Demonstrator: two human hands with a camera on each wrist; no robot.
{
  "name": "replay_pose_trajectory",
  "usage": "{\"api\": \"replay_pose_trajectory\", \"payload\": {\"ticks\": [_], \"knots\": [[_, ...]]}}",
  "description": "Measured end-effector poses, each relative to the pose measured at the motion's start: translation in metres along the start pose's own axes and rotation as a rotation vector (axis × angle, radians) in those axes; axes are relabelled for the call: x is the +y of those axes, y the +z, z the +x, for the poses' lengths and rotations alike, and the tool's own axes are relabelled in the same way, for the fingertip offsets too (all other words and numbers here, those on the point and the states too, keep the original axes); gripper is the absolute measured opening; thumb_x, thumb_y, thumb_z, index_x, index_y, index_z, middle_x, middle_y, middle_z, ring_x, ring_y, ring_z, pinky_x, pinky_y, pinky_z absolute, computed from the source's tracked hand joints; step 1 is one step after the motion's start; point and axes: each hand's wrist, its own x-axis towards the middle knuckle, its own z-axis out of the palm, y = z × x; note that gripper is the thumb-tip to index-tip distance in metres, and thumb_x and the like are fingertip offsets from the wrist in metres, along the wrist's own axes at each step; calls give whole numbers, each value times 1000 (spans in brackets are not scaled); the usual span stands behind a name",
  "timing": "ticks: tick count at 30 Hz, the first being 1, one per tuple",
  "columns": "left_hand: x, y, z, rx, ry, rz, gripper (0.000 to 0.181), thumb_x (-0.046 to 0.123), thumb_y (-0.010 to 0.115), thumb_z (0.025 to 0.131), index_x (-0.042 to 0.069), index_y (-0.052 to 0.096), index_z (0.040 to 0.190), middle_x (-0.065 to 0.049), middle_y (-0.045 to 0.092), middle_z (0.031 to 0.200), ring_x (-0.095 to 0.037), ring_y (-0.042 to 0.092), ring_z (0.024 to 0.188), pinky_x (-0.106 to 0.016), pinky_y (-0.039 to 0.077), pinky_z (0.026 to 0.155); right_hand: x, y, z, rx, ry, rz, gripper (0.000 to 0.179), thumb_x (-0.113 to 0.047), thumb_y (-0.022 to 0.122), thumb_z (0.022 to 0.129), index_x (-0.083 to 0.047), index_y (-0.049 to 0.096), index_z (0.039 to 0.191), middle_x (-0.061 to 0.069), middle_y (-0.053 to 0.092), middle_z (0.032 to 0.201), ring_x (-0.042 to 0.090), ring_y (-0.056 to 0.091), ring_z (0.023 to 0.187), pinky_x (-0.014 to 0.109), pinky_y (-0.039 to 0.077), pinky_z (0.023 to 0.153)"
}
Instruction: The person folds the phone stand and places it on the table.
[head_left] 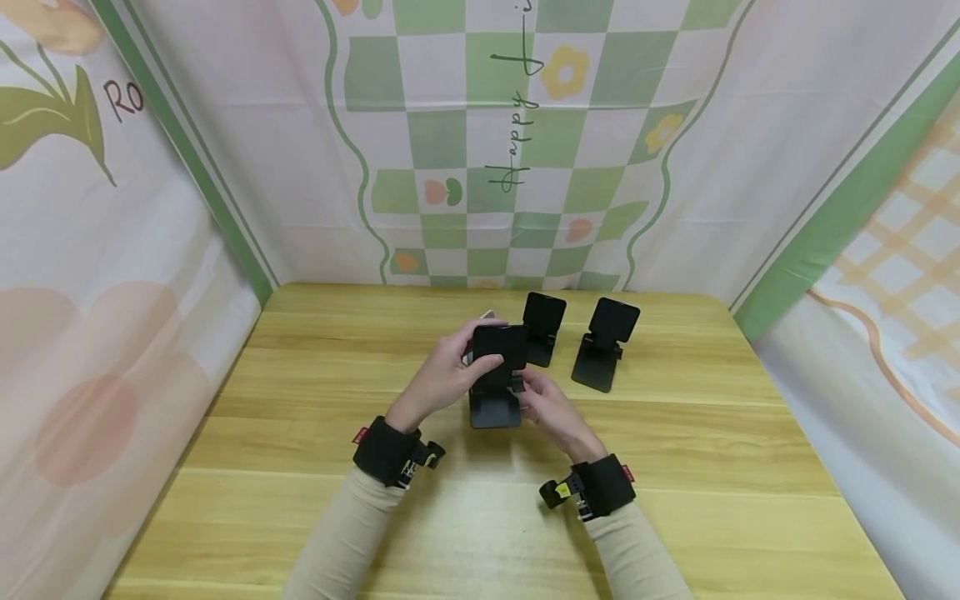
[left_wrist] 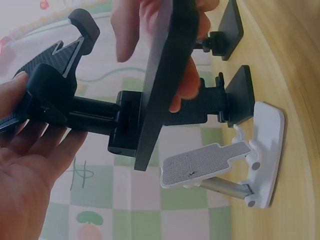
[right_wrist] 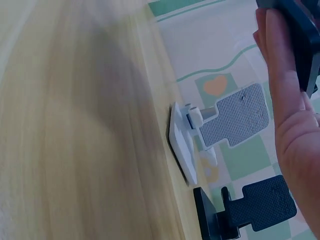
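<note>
Both hands hold one black folding phone stand point(head_left: 495, 408) above the wooden table. My left hand point(head_left: 447, 371) grips its upper plate, thumb across the front. In the left wrist view the left palm point(left_wrist: 30, 175) is on the cradle side, and a short arm joins the cradle to the flat base point(left_wrist: 165, 85). My right hand point(head_left: 555, 408) pinches the base from the right side. In the right wrist view, the right hand's fingers point(right_wrist: 282, 65) lie along that black base, which is partly cut off by the frame.
Behind the held stand, a white phone stand point(left_wrist: 267, 155) stands on the table point(head_left: 315, 500), mostly hidden in the head view. Two more black phone stands, one nearer the middle point(head_left: 543, 315) and one to its right point(head_left: 597, 367), stand toward the back. A patterned curtain point(head_left: 277, 167) hangs behind.
</note>
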Motion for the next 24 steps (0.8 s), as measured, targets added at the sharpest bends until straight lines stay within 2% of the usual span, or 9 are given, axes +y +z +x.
{"api": "replay_pose_trajectory", "payload": {"ticks": [5, 11, 14, 19, 22, 24], "knots": [[0, -1, 0, -9, -19, -15, 44, 3, 57, 92, -3, 46, 133, -20, 45, 140, -20, 54, 114, -39, 49, 90, 1, 1, 1, -10, -9, 27, 47, -11, 47, 98, 7, 36, 140, 6, 62, 119, 15, 63, 96, 25, 54, 73], [-1, -2, 0, -22, -21, -21, 47, 3, 58, 91, -5, 44, 135, -23, 43, 141, -22, 54, 112, -39, 51, 87, 2, 2, 0, 2, -9, -11, 46, -8, 45, 98, 6, 36, 140, -2, 64, 113, 11, 61, 98, 21, 51, 69], [-2, -3, -1, -24, -43, -16, 52, 5, 62, 89, -3, 42, 137, -20, 44, 141, -23, 50, 118, -41, 47, 94, 4, 2, 0, -3, -16, -6, 45, -11, 47, 98, 6, 37, 139, -5, 65, 109, 9, 60, 93, 20, 50, 68], [-5, -4, -2, -44, -65, 14, 59, 7, 68, 84, -2, 43, 137, -18, 53, 130, -27, 50, 119, -43, 48, 93, 6, 2, 1, -36, -64, 45, 46, -14, 48, 98, 8, 37, 137, -4, 66, 109, 11, 62, 91, 23, 53, 69], [-8, -5, -1, -57, -61, 32, 56, 8, 69, 83, -2, 46, 133, -17, 58, 122, -28, 53, 114, -42, 50, 89, 7, 2, 2, -34, -77, 58, 44, -14, 49, 98, 7, 39, 135, -4, 68, 106, 11, 63, 90, 24, 53, 68], [-9, -5, -1, -57, -60, 42, 54, 8, 69, 83, -2, 48, 131, -16, 59, 119, -26, 54, 112, -42, 48, 93, 7, 3, 3, -33, -75, 60, 43, -15, 51, 97, 6, 41, 134, -3, 67, 106, 11, 63, 90, 23, 53, 68]]}}
